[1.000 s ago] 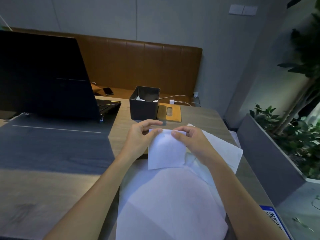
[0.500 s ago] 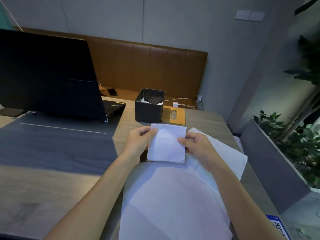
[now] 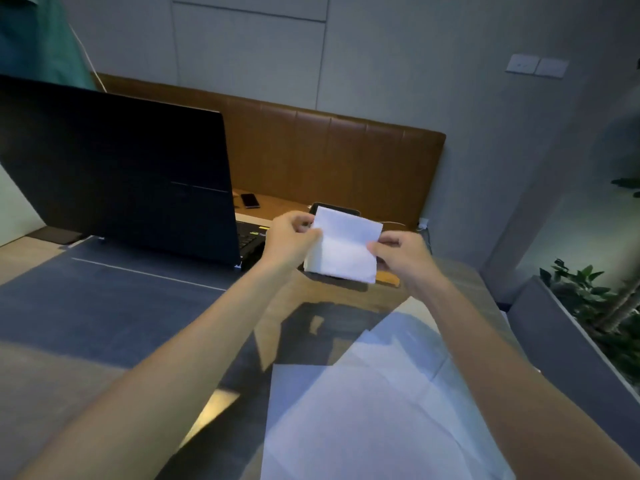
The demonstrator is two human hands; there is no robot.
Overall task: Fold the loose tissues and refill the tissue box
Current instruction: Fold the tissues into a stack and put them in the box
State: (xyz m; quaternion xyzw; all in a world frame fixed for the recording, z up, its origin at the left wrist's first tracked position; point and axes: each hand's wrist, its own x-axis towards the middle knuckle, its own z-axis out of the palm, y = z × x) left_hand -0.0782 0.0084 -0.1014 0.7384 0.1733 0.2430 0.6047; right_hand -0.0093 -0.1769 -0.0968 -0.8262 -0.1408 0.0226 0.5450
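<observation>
Left grip (image 3: 292, 237): thumb and curled fingers pinch the left edge of a small folded white tissue square (image 3: 343, 249).
Right grip (image 3: 401, 252): clenched in a pinch on the right edge of the same square, about halfway up.
Tissue in hand: it is clear of the counter (image 3: 311, 294), nearly upright with its face to the camera and slightly tilted. A faint crease runs across it.
Box: the dark square tissue box (image 3: 334, 206) stands directly behind the held square, farther from the person.
Relation for the coming move: the box lies ahead of and below both grips. The strip of rim on show sits toward the left side of the square, so the left grip looks a little nearer. The square seems close to the opening's width, so it probably has to go down flat and well lined up.
Loose supply: large flat white tissue sheets (image 3: 363, 410) overlap on the near counter, partly under the right forearm.
Hidden: the box's walls, opening and contents are covered by the square, so how full it is cannot be told. A tan wooden piece (image 3: 388, 276) peeks out at the square's lower right, its shape unclear.
Surroundings: an open black laptop (image 3: 121, 174) stands on a grey desk mat (image 3: 104, 306) to the left.
</observation>
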